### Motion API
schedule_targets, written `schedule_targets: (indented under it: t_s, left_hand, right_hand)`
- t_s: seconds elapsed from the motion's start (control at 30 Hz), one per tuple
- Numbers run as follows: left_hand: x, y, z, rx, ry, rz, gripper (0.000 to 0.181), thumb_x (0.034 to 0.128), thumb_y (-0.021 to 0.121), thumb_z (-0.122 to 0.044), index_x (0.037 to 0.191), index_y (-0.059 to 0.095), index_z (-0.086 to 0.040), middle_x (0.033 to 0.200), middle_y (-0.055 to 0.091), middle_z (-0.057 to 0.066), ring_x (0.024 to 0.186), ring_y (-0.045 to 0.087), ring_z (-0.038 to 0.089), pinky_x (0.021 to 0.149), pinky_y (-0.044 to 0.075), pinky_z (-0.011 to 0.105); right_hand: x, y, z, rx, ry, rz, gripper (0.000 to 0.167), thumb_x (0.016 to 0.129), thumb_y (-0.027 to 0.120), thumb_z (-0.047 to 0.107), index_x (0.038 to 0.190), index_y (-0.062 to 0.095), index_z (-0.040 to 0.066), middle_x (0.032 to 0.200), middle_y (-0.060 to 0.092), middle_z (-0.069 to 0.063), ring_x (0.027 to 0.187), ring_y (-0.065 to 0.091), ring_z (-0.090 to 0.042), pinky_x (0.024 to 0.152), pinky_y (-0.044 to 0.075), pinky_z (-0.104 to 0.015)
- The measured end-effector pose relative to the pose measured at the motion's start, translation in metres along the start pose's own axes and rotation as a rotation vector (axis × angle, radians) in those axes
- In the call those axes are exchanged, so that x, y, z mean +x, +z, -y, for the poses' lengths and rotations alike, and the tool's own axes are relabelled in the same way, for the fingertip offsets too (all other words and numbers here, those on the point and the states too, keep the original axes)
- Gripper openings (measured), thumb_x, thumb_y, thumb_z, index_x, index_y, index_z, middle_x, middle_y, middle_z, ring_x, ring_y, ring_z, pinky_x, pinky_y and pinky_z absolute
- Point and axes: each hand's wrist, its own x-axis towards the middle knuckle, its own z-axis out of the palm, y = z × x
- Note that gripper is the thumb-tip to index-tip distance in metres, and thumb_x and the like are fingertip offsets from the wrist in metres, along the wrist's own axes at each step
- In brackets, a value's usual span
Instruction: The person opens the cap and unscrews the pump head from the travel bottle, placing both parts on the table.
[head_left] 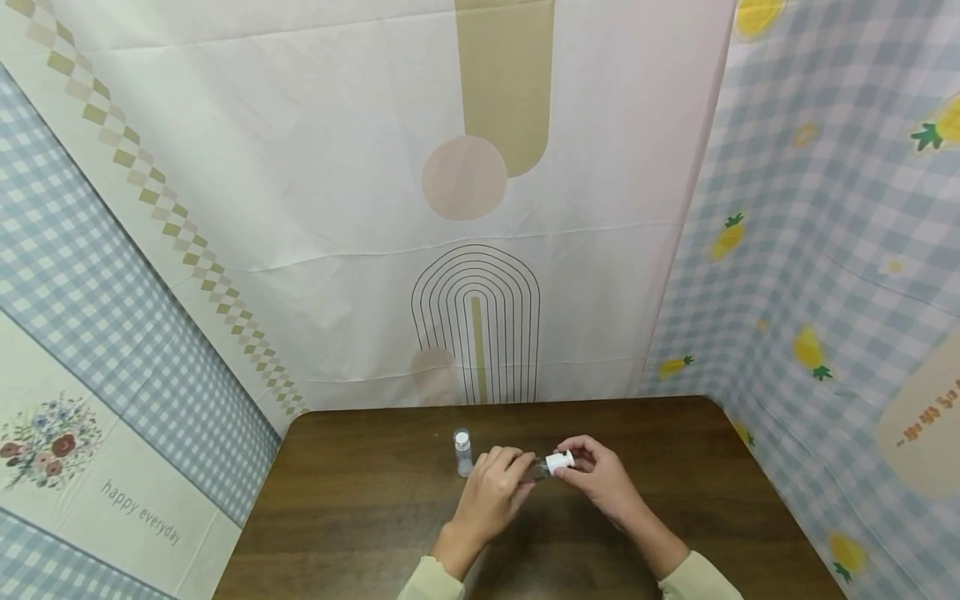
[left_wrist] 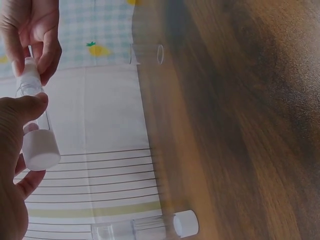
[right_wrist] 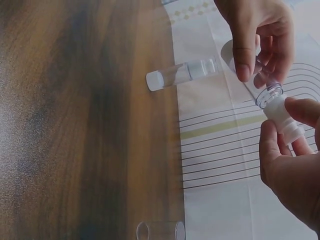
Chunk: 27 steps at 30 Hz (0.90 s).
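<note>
My left hand (head_left: 489,493) grips a small clear bottle with a white base (left_wrist: 41,150), which lies tilted in its fingers. At the neck end, my right hand (head_left: 606,482) pinches the bottle's white pump top (right_wrist: 280,116) between thumb and fingers. The pump top sits at the bottle's mouth; whether it is fully seated I cannot tell. Part of the clear body is hidden behind the left fingers. A second clear bottle with a white base (right_wrist: 181,74) stands on the table, just left of the left hand in the head view.
A loose clear cap (left_wrist: 146,54) stands on the brown wooden table (head_left: 360,517), beyond the right hand. Behind the table hangs a white patterned cloth (head_left: 345,317), and checked cloths (head_left: 780,250) hang along both sides.
</note>
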Motion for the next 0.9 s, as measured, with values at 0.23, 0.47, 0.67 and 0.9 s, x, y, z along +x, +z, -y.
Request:
schedule_targets:
  t_s: [0.23,0.47,0.67,0.9]
  left_hand:
    - [0.0,0.0,0.0,-0.009,-0.012,-0.007,0.044,0.075,0.093,-0.022,0.114,0.074,-0.013,0.103,0.071,-0.002,0.091,0.066,0.015,0.069,0.051,0.029]
    - [-0.002,0.001,0.002,-0.018,-0.031,0.003,0.043,0.0767,0.092,-0.023,0.114,0.074,-0.014,0.104,0.07,-0.003,0.092,0.066,0.015,0.071,0.051,0.029]
    - [-0.004,0.0,0.004,-0.03,-0.035,-0.026,0.045,0.0729,0.094,-0.021,0.113,0.074,-0.013,0.103,0.071,-0.002,0.09,0.066,0.015,0.07,0.052,0.029]
    - [-0.006,0.0,0.006,-0.034,-0.025,-0.054,0.047,0.0701,0.095,-0.021,0.111,0.074,-0.011,0.101,0.071,0.0,0.089,0.066,0.016,0.069,0.051,0.029]
  right_hand:
    - [0.0,-0.002,0.001,0.024,-0.039,0.036,0.038,0.086,0.078,-0.004,0.12,0.062,-0.008,0.124,0.063,-0.029,0.103,0.066,-0.006,0.082,0.057,-0.019]
    - [0.0,-0.007,0.0,0.007,-0.064,0.025,0.038,0.088,0.077,-0.003,0.123,0.062,-0.007,0.127,0.063,-0.028,0.107,0.065,-0.004,0.084,0.057,-0.019]
    - [0.0,-0.016,0.0,0.005,-0.058,0.003,0.044,0.091,0.075,0.001,0.132,0.061,-0.005,0.134,0.062,-0.031,0.108,0.067,-0.005,0.079,0.058,-0.02]
    - [-0.001,-0.033,-0.004,-0.054,-0.161,-0.036,0.046,0.094,0.073,0.004,0.136,0.06,-0.007,0.13,0.068,-0.022,0.109,0.064,0.001,0.085,0.054,-0.014]
